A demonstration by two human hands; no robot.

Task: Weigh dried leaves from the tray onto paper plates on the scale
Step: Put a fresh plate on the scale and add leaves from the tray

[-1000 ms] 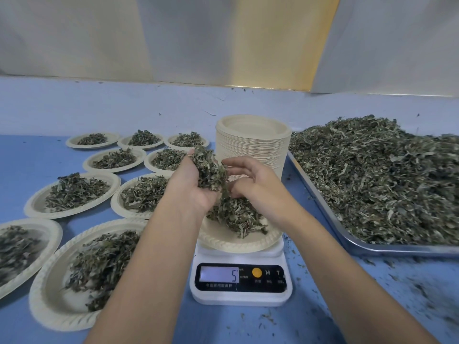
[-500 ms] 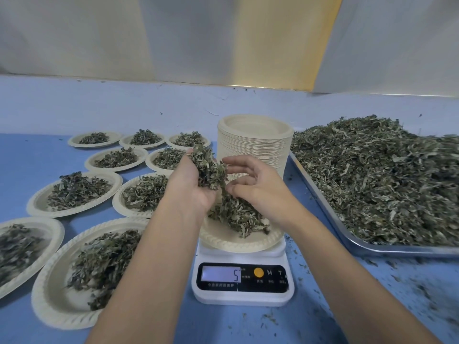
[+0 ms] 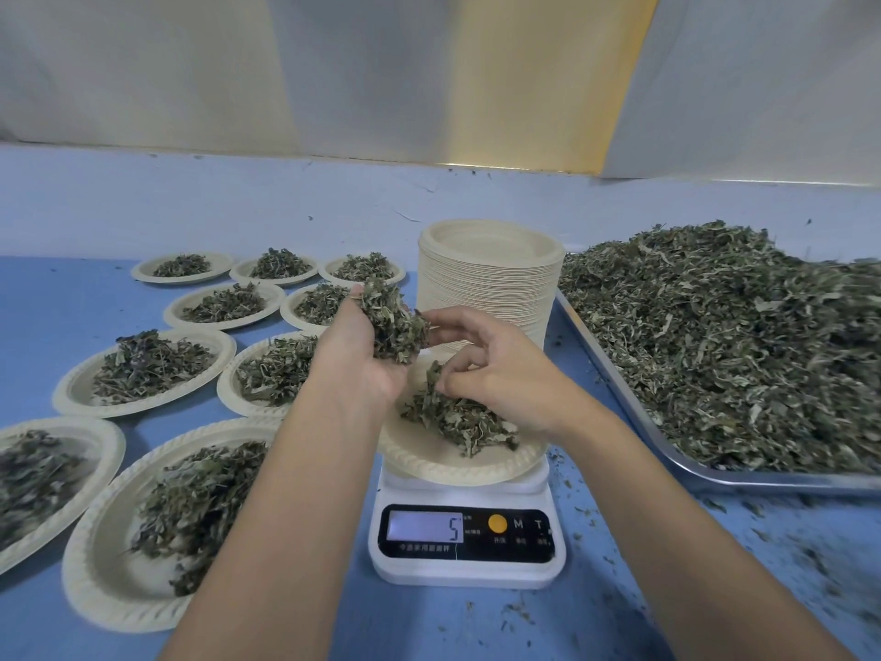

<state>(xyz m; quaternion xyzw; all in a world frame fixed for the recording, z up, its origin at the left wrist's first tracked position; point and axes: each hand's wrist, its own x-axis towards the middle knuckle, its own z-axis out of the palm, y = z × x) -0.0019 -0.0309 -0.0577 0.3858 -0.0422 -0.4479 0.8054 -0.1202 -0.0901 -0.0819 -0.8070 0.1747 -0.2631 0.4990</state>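
A white digital scale [image 3: 465, 541] stands in front of me and its display reads 5. A paper plate [image 3: 429, 462] sits on it with a small heap of dried leaves [image 3: 457, 419]. My left hand [image 3: 362, 355] is cupped above the plate's left side and holds a handful of dried leaves [image 3: 391, 322]. My right hand [image 3: 496, 369] hovers over the plate, fingers curled, pinching a few leaves just above the heap. A metal tray [image 3: 615, 388] piled with dried leaves [image 3: 724, 336] lies at the right.
A tall stack of empty paper plates [image 3: 491, 279] stands behind the scale. Several filled paper plates [image 3: 143, 374] cover the blue table [image 3: 57, 317] at the left. Leaf crumbs are scattered on the table at the lower right.
My right hand has dropped lower over the plate, its fingers now curled at the heap. My left hand still holds its handful. The scale reading stays at 5.
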